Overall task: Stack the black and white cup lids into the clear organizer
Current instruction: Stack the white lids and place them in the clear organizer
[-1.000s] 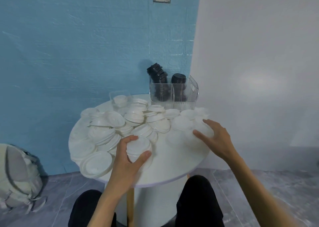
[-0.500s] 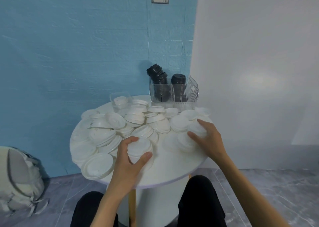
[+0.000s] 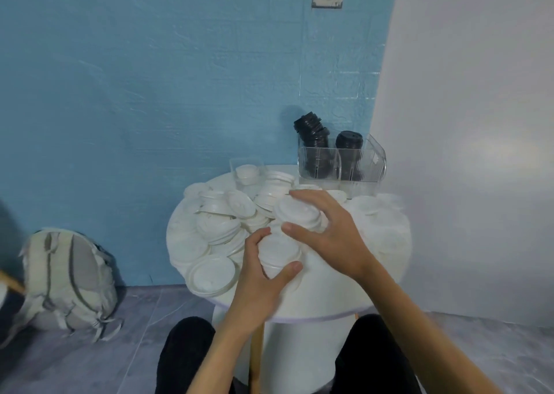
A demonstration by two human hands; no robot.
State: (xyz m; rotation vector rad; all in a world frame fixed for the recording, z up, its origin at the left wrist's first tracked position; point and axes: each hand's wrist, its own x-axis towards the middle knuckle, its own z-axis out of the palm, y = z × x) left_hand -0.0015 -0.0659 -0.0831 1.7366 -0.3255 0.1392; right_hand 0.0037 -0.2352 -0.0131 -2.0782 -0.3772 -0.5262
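Blue wall and grey floor frame a round white desk (image 3: 344,300) heaped with loose white lids (image 3: 218,225). Left hand (image 3: 257,282) curls round a short stack of white lids (image 3: 278,254); right hand (image 3: 332,237) clutches another stack (image 3: 295,212) just above it. Merging them off-centre could topple either stack, since the thin lids look slippery. Farther right, the clear organizer (image 3: 341,166) already holds black lids (image 3: 313,137).
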